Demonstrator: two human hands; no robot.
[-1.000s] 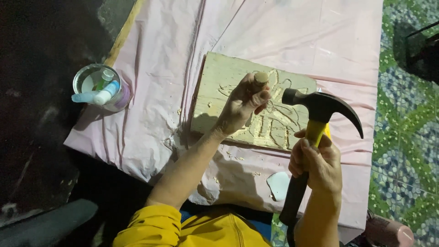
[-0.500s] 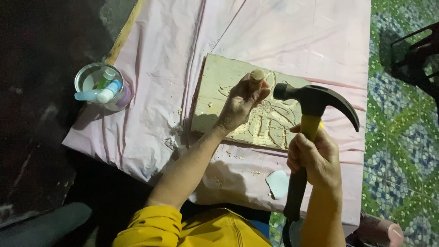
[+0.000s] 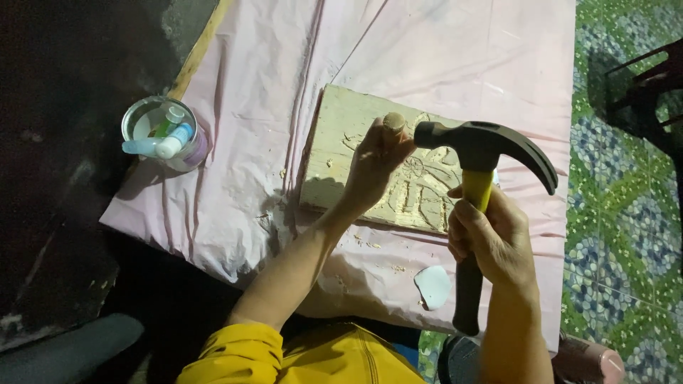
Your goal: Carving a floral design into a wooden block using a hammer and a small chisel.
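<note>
Hammer (image 3: 484,153) swung down — head face now just beside chisel (image 3: 393,123) top; earlier further right.

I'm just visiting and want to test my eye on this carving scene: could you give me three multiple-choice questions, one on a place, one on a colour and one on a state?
1. Where is the clear cup with small bottles?
A. on the carved board
B. on the pink sheet's left edge
C. on the tiled floor

2. What colour shows on the hammer handle just under its head?
A. yellow
B. red
C. white

3. What is the left hand doing?
A. resting open
B. gripping a wooden-handled tool on the board
C. lifting the cup

Answers: B, the cup stands on the sheet far left; A, the hammer in the right hand shows yellow there; B, the left hand is closed around the tool over the board.
</note>
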